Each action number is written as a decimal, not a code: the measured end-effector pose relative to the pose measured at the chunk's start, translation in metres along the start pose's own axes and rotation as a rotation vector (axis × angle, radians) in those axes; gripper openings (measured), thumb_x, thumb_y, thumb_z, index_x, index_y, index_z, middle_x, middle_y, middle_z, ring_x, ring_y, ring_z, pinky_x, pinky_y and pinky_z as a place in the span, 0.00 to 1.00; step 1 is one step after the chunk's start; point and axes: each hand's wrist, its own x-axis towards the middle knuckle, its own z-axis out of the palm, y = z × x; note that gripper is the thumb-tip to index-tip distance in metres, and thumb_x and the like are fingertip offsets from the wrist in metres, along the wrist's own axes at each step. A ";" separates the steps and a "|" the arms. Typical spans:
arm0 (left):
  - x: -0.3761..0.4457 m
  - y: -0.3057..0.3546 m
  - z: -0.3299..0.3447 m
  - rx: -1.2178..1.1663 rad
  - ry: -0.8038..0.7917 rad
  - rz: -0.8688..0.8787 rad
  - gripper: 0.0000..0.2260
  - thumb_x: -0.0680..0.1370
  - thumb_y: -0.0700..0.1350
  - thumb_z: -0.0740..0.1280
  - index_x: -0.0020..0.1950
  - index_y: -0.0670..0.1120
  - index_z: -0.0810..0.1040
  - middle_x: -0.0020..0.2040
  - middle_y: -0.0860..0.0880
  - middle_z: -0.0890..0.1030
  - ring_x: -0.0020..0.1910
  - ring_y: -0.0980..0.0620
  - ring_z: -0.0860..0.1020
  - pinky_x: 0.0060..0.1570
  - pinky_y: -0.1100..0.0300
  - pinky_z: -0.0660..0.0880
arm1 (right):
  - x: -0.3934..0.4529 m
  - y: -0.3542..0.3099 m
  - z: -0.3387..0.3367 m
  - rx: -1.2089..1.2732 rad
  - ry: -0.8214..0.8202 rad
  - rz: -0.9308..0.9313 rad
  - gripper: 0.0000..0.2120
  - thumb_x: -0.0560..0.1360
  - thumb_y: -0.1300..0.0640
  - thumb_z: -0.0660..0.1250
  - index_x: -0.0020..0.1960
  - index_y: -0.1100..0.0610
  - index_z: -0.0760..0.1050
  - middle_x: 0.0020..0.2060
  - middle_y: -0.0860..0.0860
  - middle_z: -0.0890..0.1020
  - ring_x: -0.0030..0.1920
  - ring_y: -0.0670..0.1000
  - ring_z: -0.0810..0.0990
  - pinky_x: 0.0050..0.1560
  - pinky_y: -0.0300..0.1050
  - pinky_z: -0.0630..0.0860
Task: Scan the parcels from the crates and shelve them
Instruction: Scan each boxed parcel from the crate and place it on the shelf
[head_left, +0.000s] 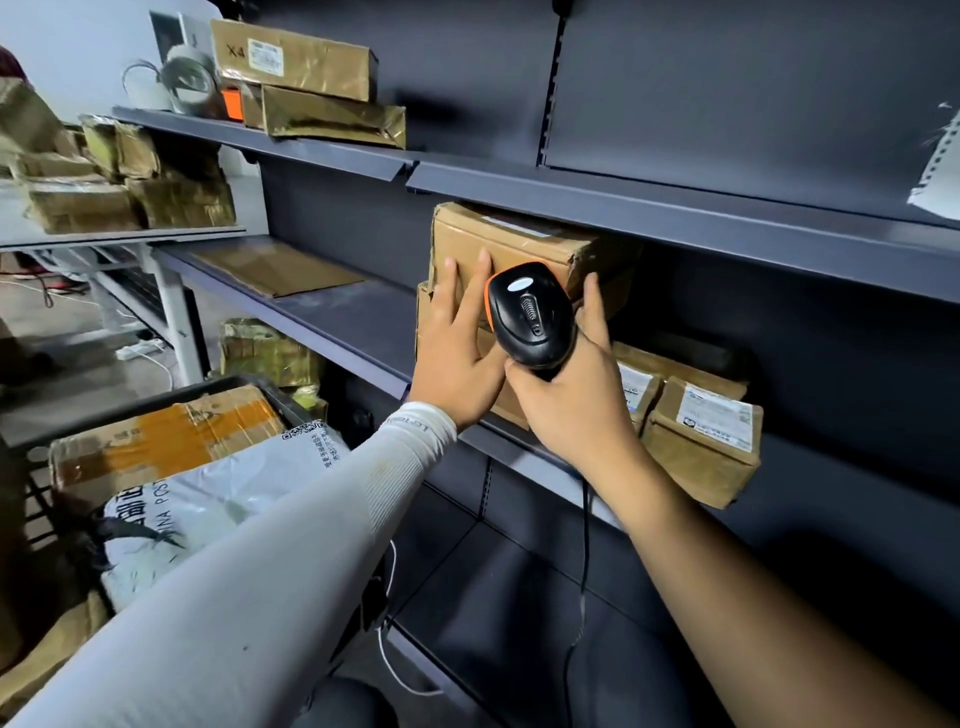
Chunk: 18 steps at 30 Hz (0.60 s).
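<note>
**On the middle shelf, a brown box is pushed while a scanner is held**

On the middle shelf (363, 322) of the dark rack, a big brown box (511, 244) is stood on top of another box, just under the shelf above. The left hand (457, 358) is laid flat on the front of this box, with its fingers straight and spread, and nothing is gripped by it. A white sleeve (249, 551) is worn on that arm. Just right of the box front, a black and orange scanner (532, 314) is held tight in the right hand (576, 395), whose fingers are curled round the handle, while 1 finger is stretched up to touch the box. Right of the box, 2 small parcels (698, 436) with white labels are kept on the same shelf. Down to the left of the box, a black crate (280, 397) is seen, with a taped carton (166, 439) and a grey mail bag (218, 493) inside it.
</note>
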 end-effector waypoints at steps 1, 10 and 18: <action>0.004 -0.003 0.002 0.017 -0.011 -0.004 0.35 0.80 0.62 0.59 0.85 0.61 0.48 0.86 0.47 0.49 0.84 0.53 0.40 0.82 0.43 0.52 | 0.006 0.003 0.000 -0.016 -0.016 0.031 0.26 0.77 0.55 0.73 0.73 0.44 0.75 0.85 0.45 0.44 0.80 0.43 0.60 0.74 0.39 0.62; 0.022 -0.030 0.019 0.138 -0.063 0.069 0.27 0.83 0.60 0.56 0.83 0.60 0.57 0.86 0.45 0.50 0.84 0.43 0.50 0.77 0.35 0.59 | 0.051 0.037 0.006 -0.072 -0.036 0.100 0.30 0.77 0.55 0.73 0.78 0.49 0.70 0.84 0.39 0.46 0.76 0.44 0.66 0.66 0.36 0.61; 0.017 -0.040 0.041 0.139 -0.069 0.063 0.35 0.80 0.59 0.60 0.76 0.78 0.38 0.83 0.61 0.40 0.83 0.53 0.40 0.80 0.42 0.39 | 0.058 0.078 0.044 -0.174 0.027 -0.098 0.41 0.73 0.59 0.74 0.82 0.45 0.62 0.85 0.50 0.43 0.84 0.49 0.41 0.83 0.50 0.50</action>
